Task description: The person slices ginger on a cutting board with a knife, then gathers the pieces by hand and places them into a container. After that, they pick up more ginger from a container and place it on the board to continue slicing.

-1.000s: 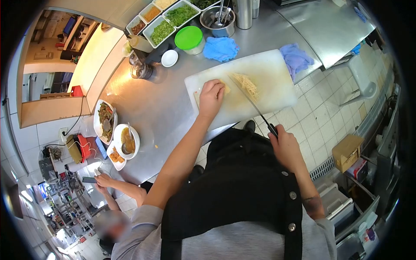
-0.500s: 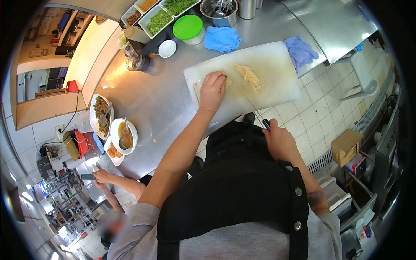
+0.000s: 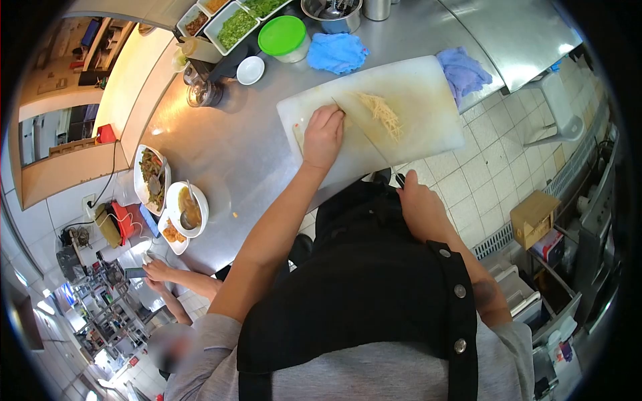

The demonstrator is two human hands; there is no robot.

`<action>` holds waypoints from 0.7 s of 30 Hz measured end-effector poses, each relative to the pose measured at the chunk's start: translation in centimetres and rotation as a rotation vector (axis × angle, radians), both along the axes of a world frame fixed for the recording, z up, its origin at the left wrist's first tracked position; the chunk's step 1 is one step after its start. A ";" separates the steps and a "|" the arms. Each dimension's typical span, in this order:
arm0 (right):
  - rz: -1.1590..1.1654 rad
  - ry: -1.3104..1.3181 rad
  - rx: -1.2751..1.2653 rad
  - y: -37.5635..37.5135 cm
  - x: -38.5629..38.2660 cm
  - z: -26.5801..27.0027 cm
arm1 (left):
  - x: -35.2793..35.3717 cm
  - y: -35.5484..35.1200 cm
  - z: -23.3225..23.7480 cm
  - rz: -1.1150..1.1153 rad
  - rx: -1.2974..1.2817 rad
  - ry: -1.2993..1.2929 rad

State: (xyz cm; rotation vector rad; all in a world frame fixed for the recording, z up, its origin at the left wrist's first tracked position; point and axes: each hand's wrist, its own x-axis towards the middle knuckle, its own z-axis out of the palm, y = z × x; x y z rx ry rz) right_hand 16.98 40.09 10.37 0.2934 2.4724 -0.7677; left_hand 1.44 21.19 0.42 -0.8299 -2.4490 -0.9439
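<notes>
On the white cutting board (image 3: pixel 428 87), my left hand (image 3: pixel 323 137) is closed, its fingertips curled down over a pale piece of food that they mostly hide. A thin knife blade (image 3: pixel 364 136) lies slantwise across the board, its tip end beside those fingertips. My right hand (image 3: pixel 422 207) is wrapped around the knife's black handle (image 3: pixel 400 179) just off the board's near edge. Right of the blade sits a small pile of pale yellow thin strips (image 3: pixel 381 115).
Blue cloth (image 3: pixel 338 53), green-lidded tub (image 3: pixel 283 37) and small white dish (image 3: pixel 251 70) stand behind the board. A purple cloth (image 3: pixel 463 73) touches its right corner. Left are a soup bowl (image 3: pixel 182 210) and food dishes. Another person's hands (image 3: pixel 157 271) hold a phone.
The knife has shifted left, bringing its blade up against my left fingertips. My right hand moved left and slightly up with it. The pale slice beside my fingers is now less visible.
</notes>
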 end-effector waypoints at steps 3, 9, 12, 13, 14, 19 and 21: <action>-0.003 0.087 -0.010 -1.0 -1.7 -2.5 | 0.0 0.0 -0.1 0.002 -0.005 0.006; 0.046 0.209 0.041 -0.9 -5.5 -2.7 | -0.1 0.0 -0.2 0.007 0.006 0.014; 0.040 0.159 0.056 -0.5 -5.4 -0.4 | -0.1 -0.1 -0.3 0.009 0.020 0.032; 0.042 0.122 0.058 -0.3 -4.8 0.5 | 0.0 0.0 -0.2 0.011 0.023 0.035; 0.044 0.083 0.060 -0.2 -4.0 1.0 | 0.1 -0.1 -0.2 0.013 0.017 0.026; 0.065 0.012 0.052 0.8 -0.6 1.9 | -0.1 0.0 -0.3 0.026 0.031 0.018; 0.053 -0.021 0.050 0.9 -0.2 2.0 | 0.0 0.0 -0.5 0.026 0.044 0.008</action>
